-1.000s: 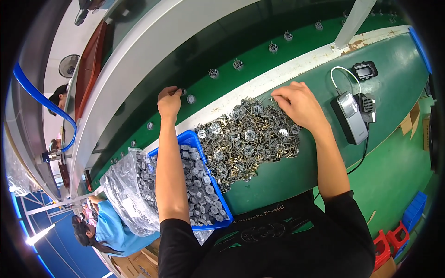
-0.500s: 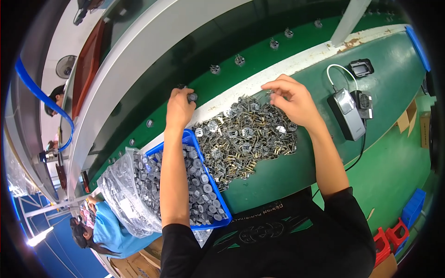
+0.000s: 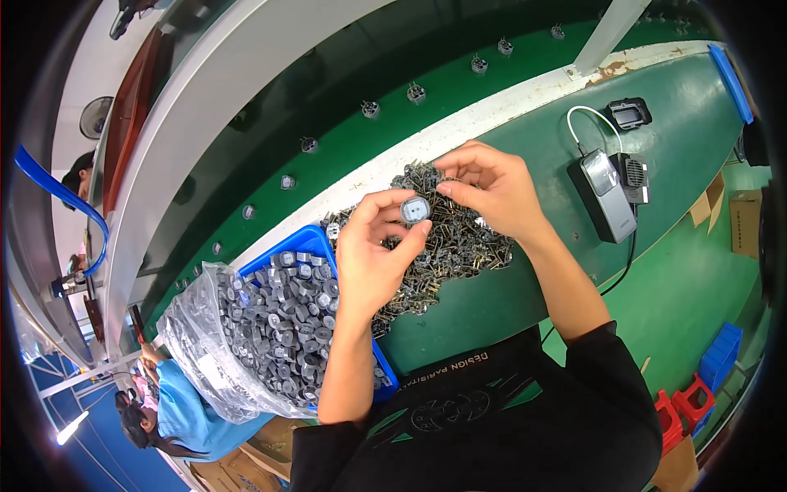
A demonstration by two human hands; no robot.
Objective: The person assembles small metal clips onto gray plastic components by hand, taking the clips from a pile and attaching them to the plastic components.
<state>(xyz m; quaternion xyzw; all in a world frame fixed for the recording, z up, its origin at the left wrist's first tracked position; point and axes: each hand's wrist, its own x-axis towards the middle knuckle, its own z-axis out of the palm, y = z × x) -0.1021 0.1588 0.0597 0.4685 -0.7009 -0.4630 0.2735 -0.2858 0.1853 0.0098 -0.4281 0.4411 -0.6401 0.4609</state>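
My left hand pinches a round grey plastic cap between thumb and forefinger, its face with small slots turned up. It hovers over a pile of small metal-pinned parts on the green bench. At the pile's far edge, my right hand has its thumb and fingertips closed; what sits in them is small and partly hidden among the parts. Left of the pile stands a blue bin full of grey caps, partly behind my left forearm.
A clear plastic bag hangs over the bin's left side. Beyond a white ledge, a green conveyor belt carries several spaced assemblies. A grey device with a white cable lies at right. Another person in blue sits at far left.
My left hand has come back from the belt to above the pile, bringing the grey cap. A pinned assembly stays behind on the belt. My right hand has moved slightly left, fingers closing.
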